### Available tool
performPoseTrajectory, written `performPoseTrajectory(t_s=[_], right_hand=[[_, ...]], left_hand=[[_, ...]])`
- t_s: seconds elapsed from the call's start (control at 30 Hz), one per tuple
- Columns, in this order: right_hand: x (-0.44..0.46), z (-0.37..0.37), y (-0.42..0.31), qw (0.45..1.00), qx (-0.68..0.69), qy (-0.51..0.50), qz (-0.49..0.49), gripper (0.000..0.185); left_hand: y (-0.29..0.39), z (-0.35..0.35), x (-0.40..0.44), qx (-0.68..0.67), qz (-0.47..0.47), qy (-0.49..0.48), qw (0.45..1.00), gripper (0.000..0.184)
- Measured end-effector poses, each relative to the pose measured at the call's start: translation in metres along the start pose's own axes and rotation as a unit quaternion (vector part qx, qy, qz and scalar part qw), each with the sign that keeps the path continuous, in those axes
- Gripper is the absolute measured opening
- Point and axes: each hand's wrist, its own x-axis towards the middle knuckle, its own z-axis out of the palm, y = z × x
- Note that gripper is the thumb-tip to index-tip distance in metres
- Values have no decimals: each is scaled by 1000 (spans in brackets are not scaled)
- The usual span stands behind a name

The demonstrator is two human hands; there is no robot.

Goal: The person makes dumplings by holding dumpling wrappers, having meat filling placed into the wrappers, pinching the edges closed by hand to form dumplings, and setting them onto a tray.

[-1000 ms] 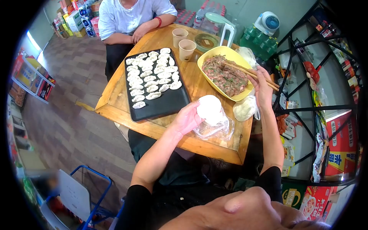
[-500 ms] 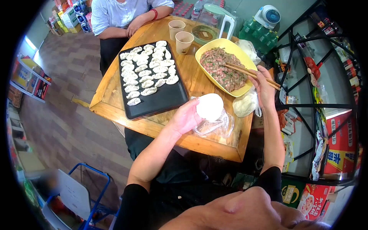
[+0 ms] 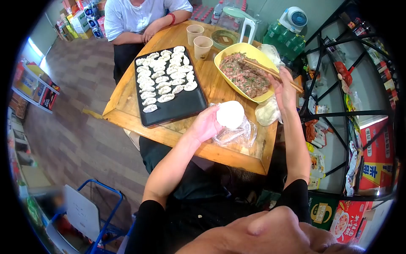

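Between the thumb and fingers of my left hand is a round white dumpling wrapper, held flat above a crumpled clear plastic bag. My right hand grips a pair of wooden chopsticks, whose tips reach into the minced meat filling flecked with green. That filling lies in a yellow bowl. Left of the bowl, a black tray carries rows of folded dumplings. Bagged dough sits under my right wrist, partly hidden.
Two paper cups and a clear jug stand at the wooden table's far side. Across it sits a person with forearms by the edge. Shelves with packages rise at right; a blue-framed chair is at lower left.
The chopsticks have shifted left and up in the filling, and my right hand has moved slightly with them. My left hand still holds the wrapper in nearly the same place.
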Motion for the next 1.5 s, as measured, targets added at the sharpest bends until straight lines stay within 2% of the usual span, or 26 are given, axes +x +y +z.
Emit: performPoseTrajectory(t_s=[0.2,0.3,0.37,0.4,0.6,0.77,0.83,0.87,0.9,1.0,1.07,1.2,1.5], right_hand=[[-18,-8,-21,1000,9,12,12,30],[-17,-10,-16,999,-33,15,22,30],[-17,-9,-14,999,-40,2,20,29],[-17,-9,-12,1000,-20,3,18,29],[-52,0,-34,994,64,11,91,30],[-109,21,-56,986,13,-50,160,33],[-126,23,-62,977,-40,-69,196,33],[-133,23,-63,973,-35,-86,209,33],[-141,24,-63,970,-44,-87,221,33],[-161,34,-73,960,-69,-110,250,33],[-168,38,-78,944,-76,-174,268,38],[-175,44,-85,926,-98,-230,283,51],[-178,52,-92,926,-127,-235,266,48]], left_hand=[[-5,5,-3,9,3,-4,1000,51],[-6,14,-10,-4,15,-12,1000,53],[-3,16,-11,-36,-5,-46,998,58],[-3,14,-10,-14,-1,-36,999,66],[9,19,-22,-3,34,-9,999,85],[11,45,-55,-46,-2,-14,999,87],[6,58,-75,-89,-33,-50,994,82],[2,62,-85,-52,-44,5,998,81],[-1,66,-97,-52,-44,16,998,81],[-12,77,-130,-61,-77,19,995,82],[-17,81,-147,-76,-76,23,994,83],[-26,84,-169,-88,-64,21,994,80],[-33,79,-189,-96,-40,55,993,78]])
